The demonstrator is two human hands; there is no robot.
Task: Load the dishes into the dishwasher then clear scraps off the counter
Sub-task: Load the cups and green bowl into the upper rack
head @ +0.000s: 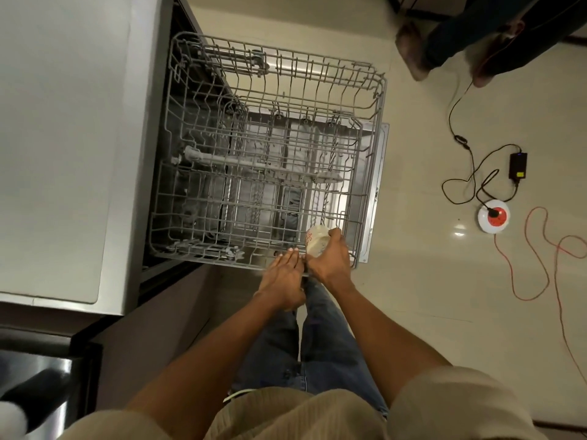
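Note:
The dishwasher's grey wire upper rack (374, 100) is pulled out over the open door, and it holds no dishes. My right hand (330, 262) grips a white cup with red markings (316, 241) at the rack's near right corner. My left hand (282, 277) lies flat with straight fingers beside it, fingertips at the rack's front rim. The lower rack shows through the wires below.
A pale counter (63, 138) runs along the left. On the floor to the right lie a black power adapter (517, 166), a white and red socket (493, 216) and an orange cable (540, 249). Another person's feet (413, 49) stand at the top right.

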